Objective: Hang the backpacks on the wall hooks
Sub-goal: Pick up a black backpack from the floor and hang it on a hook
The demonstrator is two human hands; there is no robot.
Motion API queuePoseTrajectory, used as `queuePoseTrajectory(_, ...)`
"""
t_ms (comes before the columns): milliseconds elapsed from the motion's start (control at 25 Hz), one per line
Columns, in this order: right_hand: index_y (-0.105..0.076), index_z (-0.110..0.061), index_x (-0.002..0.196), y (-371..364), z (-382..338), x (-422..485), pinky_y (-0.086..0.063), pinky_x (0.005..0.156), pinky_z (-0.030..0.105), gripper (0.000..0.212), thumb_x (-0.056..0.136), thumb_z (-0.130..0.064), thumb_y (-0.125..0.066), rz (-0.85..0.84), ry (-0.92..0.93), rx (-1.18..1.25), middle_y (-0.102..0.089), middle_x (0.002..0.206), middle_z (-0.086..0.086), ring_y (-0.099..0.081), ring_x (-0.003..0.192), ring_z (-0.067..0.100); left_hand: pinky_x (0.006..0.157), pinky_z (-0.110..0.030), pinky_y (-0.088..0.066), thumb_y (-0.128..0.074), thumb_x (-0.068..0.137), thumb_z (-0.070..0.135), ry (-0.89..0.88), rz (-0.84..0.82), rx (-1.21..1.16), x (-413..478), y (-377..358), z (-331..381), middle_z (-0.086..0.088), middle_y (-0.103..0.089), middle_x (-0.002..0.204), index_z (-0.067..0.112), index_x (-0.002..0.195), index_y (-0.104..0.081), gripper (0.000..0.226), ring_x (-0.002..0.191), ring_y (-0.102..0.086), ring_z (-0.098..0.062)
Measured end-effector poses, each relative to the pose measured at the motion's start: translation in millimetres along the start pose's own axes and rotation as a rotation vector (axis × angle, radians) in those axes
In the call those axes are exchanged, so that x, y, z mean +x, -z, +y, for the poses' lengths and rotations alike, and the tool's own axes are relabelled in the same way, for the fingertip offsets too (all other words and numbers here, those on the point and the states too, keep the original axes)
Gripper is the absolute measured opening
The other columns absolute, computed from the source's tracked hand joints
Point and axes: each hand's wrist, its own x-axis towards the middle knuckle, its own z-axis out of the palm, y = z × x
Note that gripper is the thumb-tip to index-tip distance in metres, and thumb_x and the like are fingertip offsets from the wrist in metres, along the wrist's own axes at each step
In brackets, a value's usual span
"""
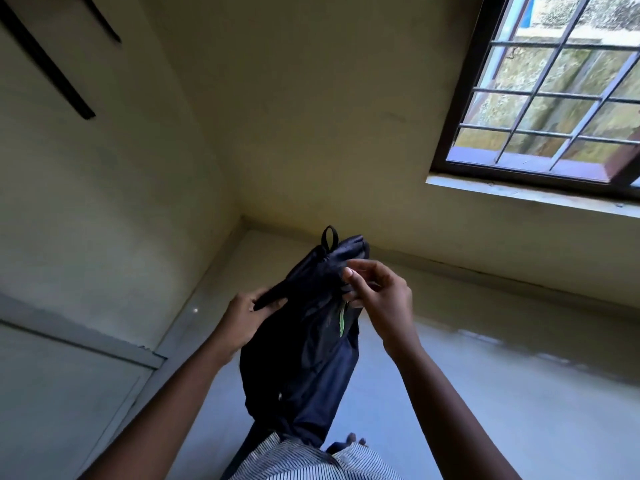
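Observation:
A dark navy backpack (304, 348) hangs in front of me, held up between both hands, its small top loop (329, 237) standing free above it. A thin green strip (343, 322) shows on its right side. My left hand (242, 320) grips a black shoulder strap at the pack's left. My right hand (377, 296) pinches the fabric near the top right with its fingertips. No wall hooks are in view.
Yellowish walls meet in a corner behind the pack. A barred window (554, 98) is at the upper right. Two dark straps (52, 71) hang on the left wall. A grey floor (485, 393) lies below, with my striped trousers (311, 459) and toes (353, 438) at the bottom.

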Motion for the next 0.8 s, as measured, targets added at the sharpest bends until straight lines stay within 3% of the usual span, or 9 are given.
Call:
queuePoseTrajectory(160, -0.062, -0.018, 0.117, -2.9, 4.8, 13.5, -0.053, 0.052, 0.016, 0.036, 0.082, -0.021, -0.070, -0.003, -0.003, -0.058, -0.059, 0.072, 0.000, -0.058, 0.045, 0.002, 0.075, -0.006, -0.048, -0.062, 0.082, 0.020, -0.072, -0.111, 0.112, -3.1, 17.6, 9.0, 0.026, -0.072, 0.086, 0.030, 0.103, -0.065, 0.023, 0.090, -0.066, 0.008)
queuePoseTrajectory(320, -0.069, -0.015, 0.104, -11.0, -3.4, 24.3, -0.053, 0.049, 0.016, 0.026, 0.079, -0.021, -0.073, -0.009, 0.121, -0.153, -0.061, 0.066, -0.001, -0.054, 0.039, -0.002, 0.082, -0.010, -0.050, -0.068, 0.062, 0.055, -0.141, -0.173, 0.231, -1.8, 34.7, 30.0, 0.027, -0.071, 0.094, 0.048, 0.090, -0.069, 0.029, 0.095, -0.066, 0.004)
queuePoseTrajectory(360, -0.070, -0.009, 0.095, -11.9, -4.9, 26.9, -0.050, 0.046, 0.015, 0.019, 0.080, -0.020, -0.072, -0.009, 0.115, -0.151, -0.061, 0.064, 0.001, -0.053, 0.037, -0.003, 0.086, -0.015, -0.051, -0.070, 0.064, 0.053, -0.150, -0.173, 0.283, 0.1, 36.7, 32.5, 0.025, -0.072, 0.096, 0.049, 0.090, -0.069, 0.026, 0.096, -0.066, 0.000)
queuePoseTrajectory(440, -0.067, -0.004, 0.078, -12.5, -4.7, 32.2, -0.045, 0.046, 0.012, 0.017, 0.081, -0.020, -0.071, -0.044, 0.093, -0.182, -0.060, 0.058, 0.003, -0.050, 0.036, -0.004, 0.091, -0.026, -0.051, -0.069, 0.076, 0.031, -0.167, -0.140, 0.360, 3.0, 40.0, 35.4, 0.023, -0.072, 0.094, 0.049, 0.089, -0.069, 0.023, 0.097, -0.067, -0.004)
queuePoseTrajectory(560, -0.062, -0.009, 0.069, -15.8, 3.8, 36.6, -0.043, 0.047, 0.010, 0.024, 0.083, -0.027, -0.068, -0.074, 0.098, -0.334, -0.060, 0.054, -0.001, -0.051, 0.039, -0.004, 0.098, -0.025, -0.046, -0.062, 0.085, 0.012, -0.228, -0.007, 0.535, -1.4, 32.1, 44.4, 0.017, -0.067, 0.106, 0.037, 0.111, -0.062, 0.036, 0.105, -0.062, -0.007)
queuePoseTrajectory(640, -0.062, -0.006, 0.069, -25.5, 11.9, 38.2, -0.050, 0.055, 0.025, 0.029, 0.083, -0.030, -0.067, -0.076, 0.079, -0.369, -0.064, 0.059, 0.003, -0.058, 0.049, 0.005, 0.096, -0.021, -0.041, -0.057, 0.086, 0.015, -0.303, 0.052, 0.743, -4.7, 16.3, 50.2, 0.006, -0.057, 0.125, 0.030, 0.133, -0.046, 0.050, 0.117, -0.054, -0.014)
queuePoseTrajectory(720, -0.064, -0.005, 0.071, -39.6, 15.9, 37.4, -0.052, 0.060, 0.032, 0.031, 0.083, -0.033, -0.066, -0.126, 0.090, -0.420, -0.068, 0.066, 0.008, -0.062, 0.060, 0.019, 0.097, -0.027, -0.041, -0.056, 0.087, 0.026, -0.285, 0.110, 0.792, -2.7, 0.9, 51.2, 0.002, -0.050, 0.136, 0.030, 0.138, -0.039, 0.054, 0.122, -0.050, -0.018)
queuePoseTrajectory(800, -0.063, -0.008, 0.068, -51.0, 11.2, 40.3, -0.044, 0.054, 0.021, 0.029, 0.085, -0.032, -0.065, -0.175, 0.159, -0.475, -0.067, 0.065, 0.005, -0.059, 0.059, 0.017, 0.097, -0.028, -0.041, -0.055, 0.089, 0.028, -0.211, 0.150, 0.728, 10.1, -4.6, 47.3, -0.001, -0.055, 0.135, 0.023, 0.135, -0.045, 0.048, 0.123, -0.052, -0.021)
